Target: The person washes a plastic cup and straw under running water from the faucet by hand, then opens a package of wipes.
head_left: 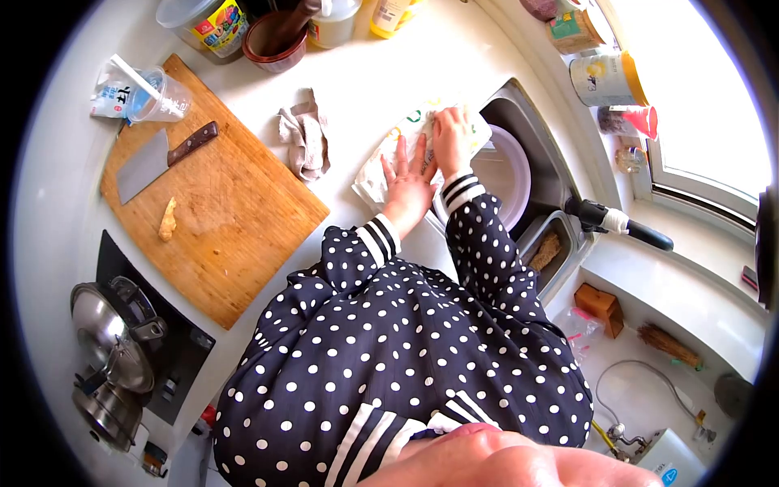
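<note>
A white plastic bag (375,177) with green and yellow print lies flattened on the counter beside the sink. My left hand (410,188) presses on it with the fingers spread. Just to the right, my right hand (453,144) has its fingers bent and close together on the bag's far part, gripping the plastic. Whether anything lies inside the bag is hidden. Under the bag's right edge, a white basin (519,174) sits in the steel sink (519,101). A crumpled grey cloth (306,138) rests left of the bag, apart from both hands.
On the left, a wooden cutting board (243,235) carries a cleaver (146,168) and a piece of ginger (168,220). A plastic cup (166,101) stands at its corner. Behind are a reddish-brown bowl (274,53) and bottles. The faucet (596,215) juts out at right; pots (114,341) stand lower left.
</note>
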### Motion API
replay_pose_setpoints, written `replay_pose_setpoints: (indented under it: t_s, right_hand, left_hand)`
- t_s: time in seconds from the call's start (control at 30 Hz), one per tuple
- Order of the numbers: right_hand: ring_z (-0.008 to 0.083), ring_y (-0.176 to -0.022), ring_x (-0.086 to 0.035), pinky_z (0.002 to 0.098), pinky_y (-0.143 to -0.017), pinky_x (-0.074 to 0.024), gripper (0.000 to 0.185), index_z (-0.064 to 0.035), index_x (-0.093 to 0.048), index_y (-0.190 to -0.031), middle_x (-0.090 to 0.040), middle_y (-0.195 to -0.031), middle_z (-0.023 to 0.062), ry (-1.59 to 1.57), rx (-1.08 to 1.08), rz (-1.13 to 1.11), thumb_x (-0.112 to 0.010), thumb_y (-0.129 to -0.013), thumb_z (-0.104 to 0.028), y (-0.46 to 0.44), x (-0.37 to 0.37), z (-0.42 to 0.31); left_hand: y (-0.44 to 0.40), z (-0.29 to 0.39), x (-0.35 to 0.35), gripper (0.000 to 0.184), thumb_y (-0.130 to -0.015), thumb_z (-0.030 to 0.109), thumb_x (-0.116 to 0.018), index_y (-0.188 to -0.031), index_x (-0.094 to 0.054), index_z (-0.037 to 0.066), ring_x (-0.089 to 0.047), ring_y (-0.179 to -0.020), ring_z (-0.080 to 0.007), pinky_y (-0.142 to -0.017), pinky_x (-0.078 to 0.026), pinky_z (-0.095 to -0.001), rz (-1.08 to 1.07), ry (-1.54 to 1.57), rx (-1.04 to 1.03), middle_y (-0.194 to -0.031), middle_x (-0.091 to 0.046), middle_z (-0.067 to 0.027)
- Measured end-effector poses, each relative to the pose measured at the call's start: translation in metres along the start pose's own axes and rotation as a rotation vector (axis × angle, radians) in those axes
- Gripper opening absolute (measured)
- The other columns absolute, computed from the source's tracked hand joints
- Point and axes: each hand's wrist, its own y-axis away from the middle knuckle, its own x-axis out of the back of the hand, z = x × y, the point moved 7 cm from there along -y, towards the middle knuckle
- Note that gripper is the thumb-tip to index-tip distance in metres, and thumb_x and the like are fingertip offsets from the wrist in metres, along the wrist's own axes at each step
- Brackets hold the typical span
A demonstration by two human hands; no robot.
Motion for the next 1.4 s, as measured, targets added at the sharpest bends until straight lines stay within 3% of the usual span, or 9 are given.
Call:
replay_pose_setpoints:
  t_s: [0.17,0.27,0.47,0.6,0.77,0.93,1.0,1.1,1.4]
  right_hand:
    - [0.0352,-0.068,-0.06,0.037,-0.066,-0.0493,0.013,-0.0048,-0.067,-0.078,-0.062,-0.08,0.016,-0.026,-0.395,-0.188,-0.057,-0.073,-0.01,-0.041,-0.046,0.089]
    - [0.0178,-0.066,-0.062,0.0281,-0.063,-0.0495,0.016,0.0023,-0.065,-0.082,-0.066,-0.079,0.0121,-0.637,-0.806,0.023,-0.061,-0.074,-0.01,-0.027,-0.034,0.144]
    - [0.0133,-0.069,-0.06,0.025,-0.065,-0.048,0.023,0.0029,-0.062,-0.095,-0.064,-0.079,0.0092,-0.738,-0.874,0.139,-0.062,-0.076,-0.01,0.038,0.012,0.138]
    - [0.0249,-0.088,-0.061,0.0307,-0.081,-0.0455,0.027,-0.0001,-0.061,-0.1,-0.062,-0.093,0.0175,-0.338,-0.715,0.022,-0.062,-0.076,-0.012,0.048,0.006,0.097]
    - [0.0143,-0.085,-0.059,0.0242,-0.075,-0.0453,0.032,0.0092,-0.058,-0.104,-0.063,-0.095,0.0105,-1.207,-1.2,0.031,-0.061,-0.078,-0.009,0.083,-0.065,0.155]
    - [0.0297,-0.086,-0.058,0.0358,-0.078,-0.0461,0.016,-0.0042,-0.064,-0.087,-0.06,-0.09,0.0131,-0.52,-0.657,0.32,-0.062,-0.072,-0.01,0.035,0.021,0.09]
    - [0.0307,-0.086,-0.055,0.0368,-0.077,-0.0458,0.014,-0.0061,-0.064,-0.084,-0.059,-0.086,0.012,-0.367,-0.43,0.088,-0.062,-0.071,-0.009,0.032,0.013,0.051]
    - [0.0323,-0.083,-0.053,0.0397,-0.073,-0.0445,0.004,-0.0063,-0.061,-0.075,-0.056,-0.082,0.012,-0.284,-0.367,0.158,-0.058,-0.073,-0.008,0.031,0.011,0.035]
    - [0.0318,-0.076,-0.062,0.0362,-0.073,-0.0488,0.015,-0.0023,-0.067,-0.079,-0.063,-0.078,0.0185,-0.434,-0.854,-0.029,-0.06,-0.07,-0.013,-0.003,-0.043,0.119]
  left_hand:
    - [0.003,0.002,0.004,0.063,-0.085,0.037,-0.05,-0.14,-0.02,0.028,0.007,-0.132,-0.0416,-0.096,-0.007,-0.0686,0.076,-0.043,-0.025,-0.148,0.0,-0.0076]
    - [0.004,0.002,0.006,0.063,-0.085,0.037,-0.05,-0.14,-0.019,0.029,0.005,-0.132,-0.042,-0.097,-0.007,-0.0683,0.065,-0.033,-0.019,-0.148,0.0,-0.0073]
    - [0.01,-0.006,0.008,0.065,-0.082,0.039,-0.054,-0.138,-0.022,0.032,0.001,-0.131,-0.0446,-0.096,-0.006,-0.0691,0.111,-0.043,0.084,-0.148,-0.002,-0.0045]
    - [0.018,0.001,0.032,0.065,-0.079,0.037,-0.058,-0.135,-0.032,0.018,-0.01,-0.129,-0.045,-0.096,-0.011,-0.068,0.104,-0.103,0.132,-0.144,-0.018,-0.0093]
    - [-0.017,0.035,0.043,0.066,-0.075,0.034,-0.062,-0.126,-0.04,-0.001,-0.02,-0.128,-0.0393,-0.096,-0.02,-0.0646,0.183,-0.286,-0.051,-0.138,-0.028,-0.016]
    - [-0.05,0.015,0.029,0.071,-0.08,0.038,-0.055,-0.135,-0.027,0.002,-0.011,-0.132,-0.0386,-0.096,-0.013,-0.0679,0.14,-0.156,0.058,-0.145,-0.013,-0.0157]
    - [-0.051,0.009,0.021,0.068,-0.084,0.037,-0.048,-0.137,-0.022,0.003,-0.006,-0.133,-0.0388,-0.096,-0.011,-0.0691,0.09,-0.156,0.053,-0.146,-0.008,-0.0156]
    - [-0.056,0.005,0.012,0.064,-0.087,0.031,-0.037,-0.139,-0.013,0.004,0.0,-0.134,-0.0392,-0.096,-0.008,-0.0693,0.006,-0.216,0.075,-0.147,-0.001,-0.0157]
    - [-0.058,0.007,0.016,0.082,-0.083,0.046,-0.049,-0.14,-0.008,0.004,0.002,-0.133,-0.0395,-0.096,-0.008,-0.0685,-0.021,-0.138,0.085,-0.147,0.003,-0.0153]
